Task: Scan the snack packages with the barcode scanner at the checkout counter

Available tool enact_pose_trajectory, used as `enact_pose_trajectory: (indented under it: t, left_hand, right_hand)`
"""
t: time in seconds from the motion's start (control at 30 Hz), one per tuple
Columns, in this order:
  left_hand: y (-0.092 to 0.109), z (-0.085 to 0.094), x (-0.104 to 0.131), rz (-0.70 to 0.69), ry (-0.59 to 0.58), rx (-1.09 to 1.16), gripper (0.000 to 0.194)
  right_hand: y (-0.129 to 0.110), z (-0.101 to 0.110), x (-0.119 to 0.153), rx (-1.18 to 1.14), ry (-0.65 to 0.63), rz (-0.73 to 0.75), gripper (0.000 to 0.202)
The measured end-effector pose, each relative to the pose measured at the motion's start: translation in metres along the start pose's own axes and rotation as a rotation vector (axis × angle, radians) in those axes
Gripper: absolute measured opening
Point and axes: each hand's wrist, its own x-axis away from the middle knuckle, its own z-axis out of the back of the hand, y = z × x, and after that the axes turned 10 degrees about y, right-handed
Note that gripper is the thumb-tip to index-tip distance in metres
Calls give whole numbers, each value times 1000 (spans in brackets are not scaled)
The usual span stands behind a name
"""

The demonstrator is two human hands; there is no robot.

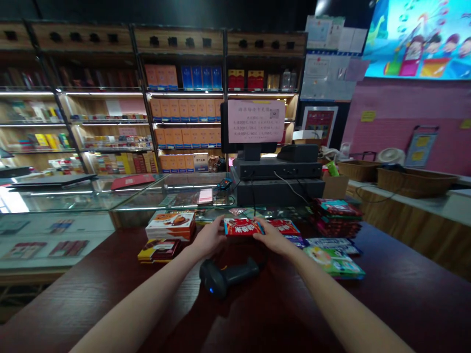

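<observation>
Between my two hands is a red snack packet [241, 227] with white lettering and a blue edge, gripped at both ends. My left hand [213, 235] closes on its left end, and my right hand [271, 236] pinches the right end. Just behind my right hand lies a second red packet [285, 226], partly covered by it. A dark handheld barcode scanner [228, 277] with a blue light rests on the table between my forearms. Left of my left hand sit a white and orange box [171, 224] and yellow and dark red packets [160, 250].
Green packets [336, 262], a blue-white packet [333, 245] and a stack of dark red packets [336, 218] lie on the right of the brown table [128, 304]. Behind stand a glass counter [176, 189] and a cash register [277, 171] with a screen.
</observation>
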Motion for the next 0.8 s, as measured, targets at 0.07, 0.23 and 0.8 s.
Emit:
enact_pose_trajectory:
  t: [0.07, 0.23, 0.8]
  left_hand:
    - [-10, 4, 7, -21, -2, 31, 71]
    - [-28, 12, 26, -7, 29, 106, 54]
    - [-54, 17, 51, -12, 233, 184, 19]
  right_hand:
    - [0, -11, -1, -41, -7, 3, 69]
    - [2, -34, -2, -181, 16, -32, 66]
    - [-4, -63, 5, -367, 66, -58, 63]
